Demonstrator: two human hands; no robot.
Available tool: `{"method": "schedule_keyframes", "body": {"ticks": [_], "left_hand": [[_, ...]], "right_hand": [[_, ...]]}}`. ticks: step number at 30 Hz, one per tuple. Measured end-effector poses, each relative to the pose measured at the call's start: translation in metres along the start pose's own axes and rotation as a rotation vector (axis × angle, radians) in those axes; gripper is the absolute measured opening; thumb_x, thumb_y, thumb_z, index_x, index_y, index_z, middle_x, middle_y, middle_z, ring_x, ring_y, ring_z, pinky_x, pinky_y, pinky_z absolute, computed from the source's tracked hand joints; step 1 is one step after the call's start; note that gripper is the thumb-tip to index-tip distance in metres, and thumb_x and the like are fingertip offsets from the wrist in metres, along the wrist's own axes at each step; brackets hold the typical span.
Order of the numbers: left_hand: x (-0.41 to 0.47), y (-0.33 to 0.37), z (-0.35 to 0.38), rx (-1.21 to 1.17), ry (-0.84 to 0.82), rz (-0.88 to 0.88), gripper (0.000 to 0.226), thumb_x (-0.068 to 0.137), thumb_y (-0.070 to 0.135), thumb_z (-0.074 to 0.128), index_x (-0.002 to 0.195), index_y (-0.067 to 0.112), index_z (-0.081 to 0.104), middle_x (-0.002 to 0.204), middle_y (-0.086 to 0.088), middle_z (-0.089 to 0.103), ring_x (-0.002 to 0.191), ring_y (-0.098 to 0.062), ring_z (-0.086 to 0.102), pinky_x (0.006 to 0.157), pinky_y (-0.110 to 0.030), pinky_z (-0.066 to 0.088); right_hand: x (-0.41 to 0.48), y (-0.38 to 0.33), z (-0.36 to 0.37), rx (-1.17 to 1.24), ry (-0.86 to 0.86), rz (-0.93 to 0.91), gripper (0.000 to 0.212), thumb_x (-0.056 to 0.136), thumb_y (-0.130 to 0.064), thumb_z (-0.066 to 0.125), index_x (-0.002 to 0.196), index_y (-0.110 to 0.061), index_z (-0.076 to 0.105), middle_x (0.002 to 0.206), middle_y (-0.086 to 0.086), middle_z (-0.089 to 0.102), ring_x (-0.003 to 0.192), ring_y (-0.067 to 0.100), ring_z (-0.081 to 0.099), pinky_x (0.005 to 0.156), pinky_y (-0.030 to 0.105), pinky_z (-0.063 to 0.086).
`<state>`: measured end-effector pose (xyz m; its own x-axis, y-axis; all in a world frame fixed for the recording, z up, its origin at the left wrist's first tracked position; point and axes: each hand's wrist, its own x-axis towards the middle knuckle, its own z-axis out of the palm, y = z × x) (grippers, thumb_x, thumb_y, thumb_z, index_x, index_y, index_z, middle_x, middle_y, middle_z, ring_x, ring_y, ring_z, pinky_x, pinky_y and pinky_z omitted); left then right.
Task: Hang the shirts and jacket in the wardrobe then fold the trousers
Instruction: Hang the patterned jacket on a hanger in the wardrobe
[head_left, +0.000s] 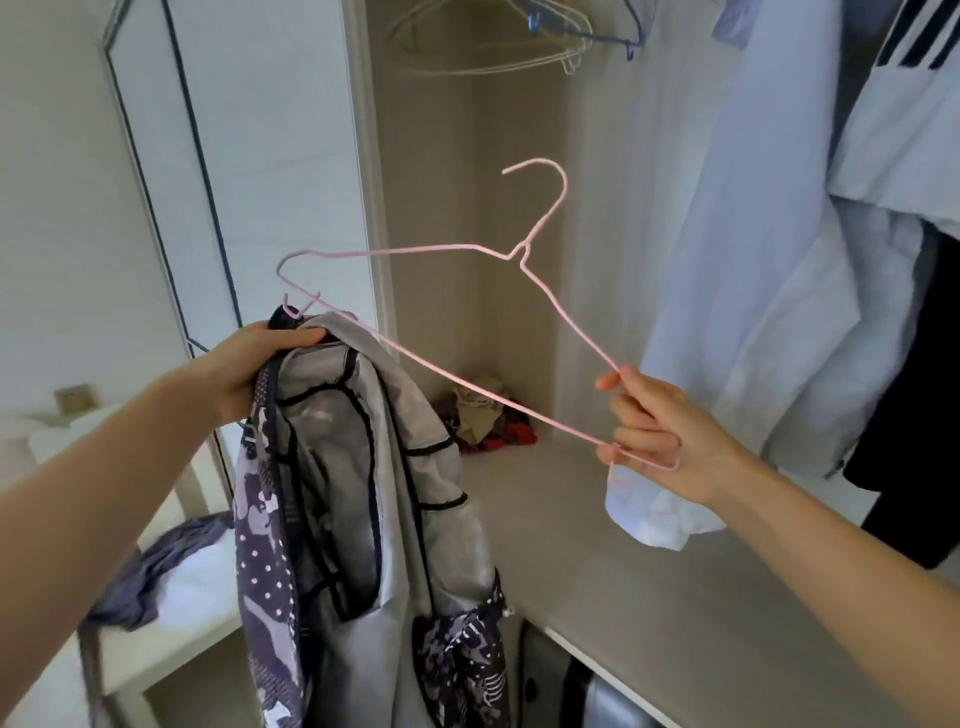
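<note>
Left hand (260, 364): clenched on the collar end of the jacket (353, 467), holding it up in front of the wardrobe opening.
Jacket: hangs straight down from the grip, grey lining outward with black-taped seams; the purple patterned outer cloth shows along its edges.
Right hand (660, 431): fingers pinch the right-hand corner of the pink wire hanger (522, 253).
Hanger: tilted, hook uppermost; its left corner sits just beside the jacket collar and its lower bar crosses above the jacket top.
Wardrobe shelf (597, 561): pale wood-grain board, level with the hands; a small heap of clothes (488, 421) lies in its back corner.
Wardrobe top: empty wire hangers (493, 57) in a cluster.
Wardrobe right side: a pale blue shirt (727, 260) hangs with its cuff resting on the shelf; next to it a white striped garment (909, 114) and a black garment (914, 441).
Room, left: white wall with a socket (75, 397); a white counter (171, 639) carries a crumpled purple garment (156, 561).
</note>
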<state>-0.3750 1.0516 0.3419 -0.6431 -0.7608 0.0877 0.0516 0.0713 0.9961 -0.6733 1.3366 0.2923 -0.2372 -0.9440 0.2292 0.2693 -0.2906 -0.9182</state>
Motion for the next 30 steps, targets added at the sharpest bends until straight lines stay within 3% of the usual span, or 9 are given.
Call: {"method": "schedule_keyframes", "body": {"ticks": [5,13,18,22,24,30], "left_hand": [[-0.012,0.004,-0.032,0.008,0.077,0.002,0.013,0.073,0.021,0.070,0.075,0.013,0.080,0.079,-0.011,0.075,0.066,-0.021,0.073,0.058,-0.032,0.059],[-0.016,0.016,-0.065,0.110,0.106,-0.062,0.018,0.074,0.022,0.070,0.087,0.012,0.078,0.091,-0.012,0.076,0.072,-0.022,0.074,0.058,-0.032,0.059],[-0.018,0.020,-0.075,0.288,0.201,-0.084,0.014,0.089,0.014,0.066,0.101,0.007,0.069,0.091,-0.015,0.076,0.070,-0.024,0.074,0.055,-0.032,0.058],[-0.018,0.018,-0.076,0.274,0.214,-0.081,0.017,0.091,0.015,0.066,0.106,0.007,0.069,0.095,-0.016,0.075,0.073,-0.025,0.074,0.056,-0.032,0.059],[-0.017,0.017,-0.070,0.254,0.188,-0.059,0.020,0.091,0.016,0.065,0.109,0.009,0.070,0.099,-0.015,0.075,0.078,-0.024,0.074,0.059,-0.031,0.059],[-0.023,0.025,-0.051,0.197,0.156,0.036,0.014,0.092,0.016,0.064,0.093,0.021,0.077,0.094,-0.008,0.077,0.078,-0.020,0.075,0.057,-0.025,0.057]], "right_hand": [[0.012,0.009,-0.003,-0.075,-0.012,0.085,0.029,0.087,-0.033,0.052,0.079,-0.014,0.072,0.046,-0.007,0.018,0.025,0.002,0.020,0.049,0.029,0.051],[0.045,0.035,0.010,-0.301,-0.192,0.188,0.029,0.088,-0.038,0.059,0.089,-0.011,0.070,0.046,-0.007,0.025,0.029,0.005,0.020,0.062,0.036,0.055],[0.066,0.035,0.020,-0.379,-0.192,0.193,0.029,0.086,-0.039,0.062,0.087,-0.011,0.071,0.047,-0.005,0.022,0.029,0.006,0.019,0.061,0.036,0.053],[0.079,0.039,0.040,-0.466,-0.183,0.200,0.029,0.087,-0.038,0.061,0.087,-0.012,0.072,0.050,-0.004,0.022,0.031,0.007,0.021,0.067,0.039,0.056],[0.086,0.044,0.054,-0.474,-0.178,0.181,0.027,0.092,-0.033,0.059,0.088,-0.010,0.071,0.050,-0.003,0.023,0.032,0.008,0.022,0.064,0.039,0.055],[0.097,0.062,0.090,-0.548,-0.245,0.123,0.026,0.102,-0.024,0.046,0.088,-0.005,0.057,0.050,-0.002,0.028,0.035,0.012,0.026,0.058,0.038,0.055]]}}
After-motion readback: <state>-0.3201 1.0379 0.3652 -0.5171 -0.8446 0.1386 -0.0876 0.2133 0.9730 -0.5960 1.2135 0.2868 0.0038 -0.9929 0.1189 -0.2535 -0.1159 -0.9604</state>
